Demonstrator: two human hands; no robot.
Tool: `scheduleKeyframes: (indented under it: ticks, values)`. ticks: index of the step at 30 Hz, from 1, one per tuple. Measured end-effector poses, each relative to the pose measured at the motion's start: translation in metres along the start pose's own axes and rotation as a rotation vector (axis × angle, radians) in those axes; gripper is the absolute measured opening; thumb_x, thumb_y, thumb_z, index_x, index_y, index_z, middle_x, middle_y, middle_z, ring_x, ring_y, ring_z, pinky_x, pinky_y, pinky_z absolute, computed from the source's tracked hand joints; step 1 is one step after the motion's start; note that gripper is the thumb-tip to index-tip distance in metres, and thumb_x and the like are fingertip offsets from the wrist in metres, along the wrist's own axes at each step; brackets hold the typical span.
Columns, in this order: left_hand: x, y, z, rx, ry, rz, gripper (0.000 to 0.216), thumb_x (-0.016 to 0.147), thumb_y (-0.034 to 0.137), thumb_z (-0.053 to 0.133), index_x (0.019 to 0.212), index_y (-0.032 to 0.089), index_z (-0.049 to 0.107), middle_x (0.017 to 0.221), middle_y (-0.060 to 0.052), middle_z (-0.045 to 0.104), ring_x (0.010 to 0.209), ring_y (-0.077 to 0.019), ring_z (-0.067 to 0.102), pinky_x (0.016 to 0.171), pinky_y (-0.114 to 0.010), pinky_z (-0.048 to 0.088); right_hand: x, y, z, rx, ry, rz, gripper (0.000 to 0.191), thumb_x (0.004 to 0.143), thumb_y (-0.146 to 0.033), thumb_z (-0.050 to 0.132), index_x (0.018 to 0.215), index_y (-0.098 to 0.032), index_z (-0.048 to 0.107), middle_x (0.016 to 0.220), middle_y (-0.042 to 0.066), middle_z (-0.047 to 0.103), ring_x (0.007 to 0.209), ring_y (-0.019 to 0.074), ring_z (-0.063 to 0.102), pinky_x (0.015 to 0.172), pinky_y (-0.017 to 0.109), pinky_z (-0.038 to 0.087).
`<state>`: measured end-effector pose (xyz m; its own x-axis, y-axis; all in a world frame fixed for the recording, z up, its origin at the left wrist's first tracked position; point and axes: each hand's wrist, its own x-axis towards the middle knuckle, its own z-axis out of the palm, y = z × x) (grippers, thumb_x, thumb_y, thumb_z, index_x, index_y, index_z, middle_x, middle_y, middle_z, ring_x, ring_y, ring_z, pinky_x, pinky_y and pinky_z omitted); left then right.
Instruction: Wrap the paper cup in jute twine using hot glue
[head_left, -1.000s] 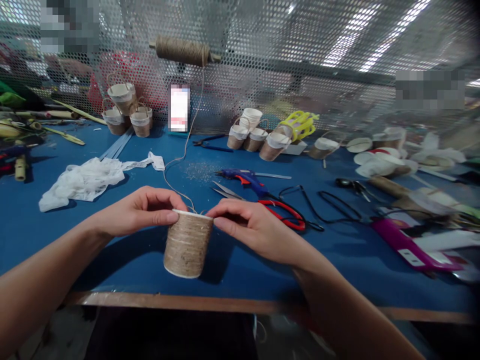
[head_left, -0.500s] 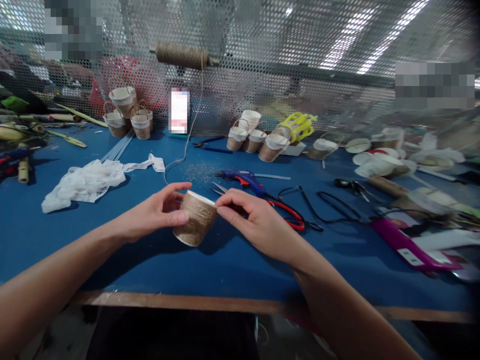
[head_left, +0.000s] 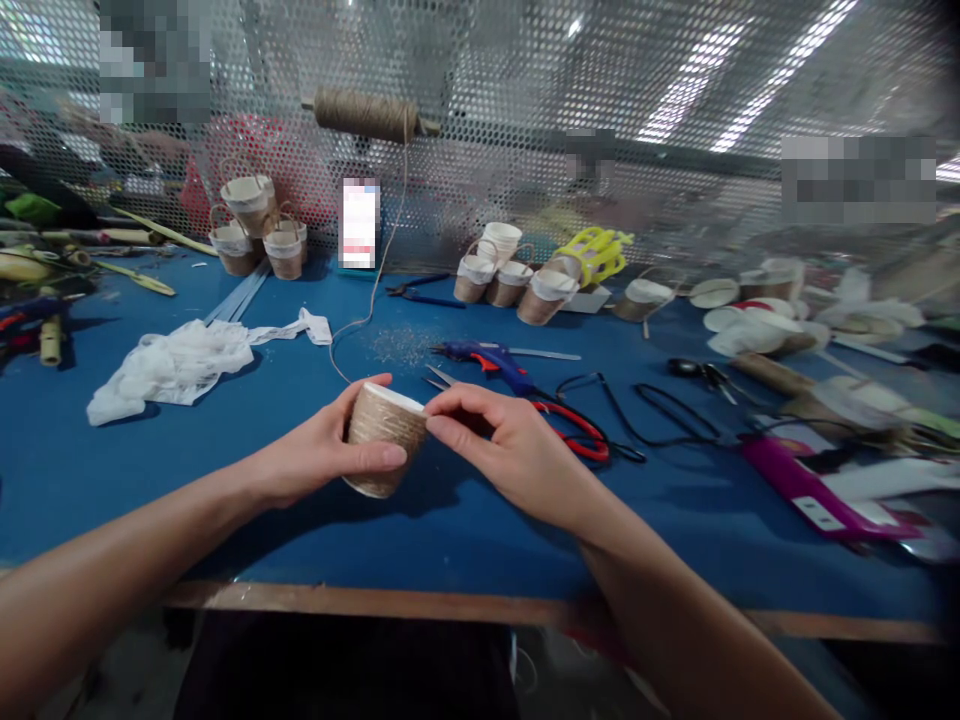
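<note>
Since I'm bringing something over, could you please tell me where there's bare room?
Bare tabletop lies between white lace and left forearm, also between the right forearm and purple box. Cups crowd parts of the back; white pieces crowd the right.

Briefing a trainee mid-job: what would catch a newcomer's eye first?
The twine-wrapped cup front and centre, left hand gripping it, right hand at its rim. Beyond them, a blue glue gun lies on the table. Above, a twine spool hangs at the perforated screen.
</note>
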<state>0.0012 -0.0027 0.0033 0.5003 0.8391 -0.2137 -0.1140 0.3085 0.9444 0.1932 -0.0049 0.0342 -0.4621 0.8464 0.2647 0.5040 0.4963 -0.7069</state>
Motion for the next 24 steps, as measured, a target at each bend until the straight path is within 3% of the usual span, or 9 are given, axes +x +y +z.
scheduleKeyframes:
  ticks: [5,8,11,13,18,24]
  values:
    - [0.002,-0.003,-0.002,0.124,-0.017,0.052,0.095,0.062,0.029,0.073,0.137,0.019,0.015,0.11,-0.013,0.054,0.092,-0.022,0.058,0.082,-0.037,0.045,0.0,0.001,-0.001,-0.016,-0.023,-0.009,0.011,0.085,-0.02,0.05,0.078,-0.019,0.058,0.073,-0.002,0.059,0.067,0.0105,0.052,0.063,0.023,0.042]
    - [0.003,-0.003,-0.007,0.387,0.057,0.266,0.088,0.061,0.029,0.074,0.133,0.023,0.024,0.122,-0.014,0.047,0.108,-0.0257,0.051,0.094,-0.044,0.038,-0.001,0.002,-0.001,-0.089,-0.035,-0.04,0.012,0.085,-0.02,0.049,0.078,-0.018,0.058,0.073,-0.001,0.058,0.067,0.0103,0.052,0.063,0.023,0.041]
    - [0.001,0.004,-0.01,0.736,0.151,0.563,0.052,0.064,0.03,0.072,0.11,0.02,0.051,0.124,-0.012,0.046,0.119,-0.0271,0.041,0.103,-0.047,0.028,-0.002,0.001,-0.001,-0.196,-0.047,-0.089,0.012,0.086,-0.019,0.049,0.079,-0.018,0.058,0.074,0.0,0.056,0.068,0.011,0.052,0.065,0.024,0.041]
    - [-0.001,0.01,-0.008,0.878,0.139,0.66,0.031,0.071,0.028,0.067,0.098,0.017,0.057,0.117,-0.013,0.05,0.117,-0.0258,0.042,0.102,-0.046,0.029,-0.002,-0.001,-0.001,-0.259,-0.051,-0.114,0.013,0.087,-0.02,0.047,0.081,-0.018,0.058,0.075,0.001,0.056,0.071,0.0125,0.053,0.067,0.026,0.041]
    - [-0.004,0.02,0.002,1.026,0.094,0.707,0.011,0.075,0.023,0.06,0.083,0.015,0.059,0.101,-0.011,0.058,0.109,-0.0241,0.048,0.093,-0.043,0.039,-0.002,-0.005,0.0,-0.331,-0.088,-0.141,0.015,0.089,-0.021,0.044,0.083,-0.017,0.058,0.081,0.005,0.058,0.079,0.0158,0.054,0.071,0.029,0.042]
    - [-0.002,0.025,0.003,1.103,0.001,0.667,0.005,0.077,0.02,0.055,0.078,0.016,0.058,0.09,-0.009,0.061,0.102,-0.0235,0.051,0.086,-0.041,0.043,-0.002,-0.007,-0.002,-0.427,-0.115,-0.147,0.018,0.09,-0.021,0.043,0.086,-0.017,0.059,0.08,0.005,0.057,0.075,0.0156,0.054,0.069,0.028,0.041]
